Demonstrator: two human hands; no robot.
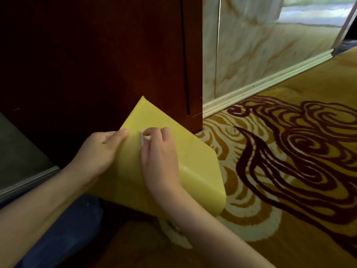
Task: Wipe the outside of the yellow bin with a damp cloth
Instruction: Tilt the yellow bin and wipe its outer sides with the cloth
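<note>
The yellow bin [195, 161] lies tipped on the carpet, one flat side facing up, its far corner against the dark cabinet. My left hand [100, 149] rests on the bin's left edge with the fingers laid flat along it. My right hand [160, 157] presses on the upper face, fingers curled around a small white cloth [144, 139]; only a sliver of the cloth shows between thumb and fingers. The bin's opening is hidden from here.
A dark red wooden cabinet [96, 55] stands right behind the bin. A marble-patterned wall [270, 45] with a pale skirting [260, 88] runs off to the right. Patterned yellow and maroon carpet [289, 161] spreads to the right. My dark-clothed leg [63, 235] is at lower left.
</note>
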